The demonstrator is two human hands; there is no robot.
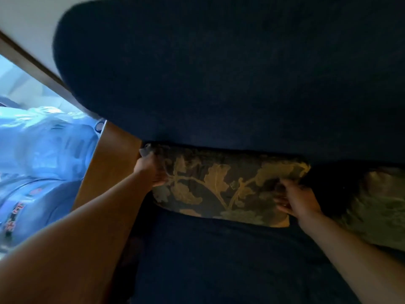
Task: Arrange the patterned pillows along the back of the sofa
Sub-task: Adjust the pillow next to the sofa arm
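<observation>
The leafy pillow (223, 189) is sitting against the sofa back (219, 84), with the left hand (151, 170) and right hand (295, 200) both gripping its ends. 1 more pillow (379, 205) is lying right of it, looking roughly placed already.

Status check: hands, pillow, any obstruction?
Left hand and right hand both gripping the leaf-patterned pillow, one at each end. Pillow against the dark blue sofa back. Second patterned pillow sits right. Nothing blocking.

Both bare forearms extended forward. Left hand (151, 170) fingers curled, clenched. Right hand (299, 199) fingers curled, gripping.
</observation>
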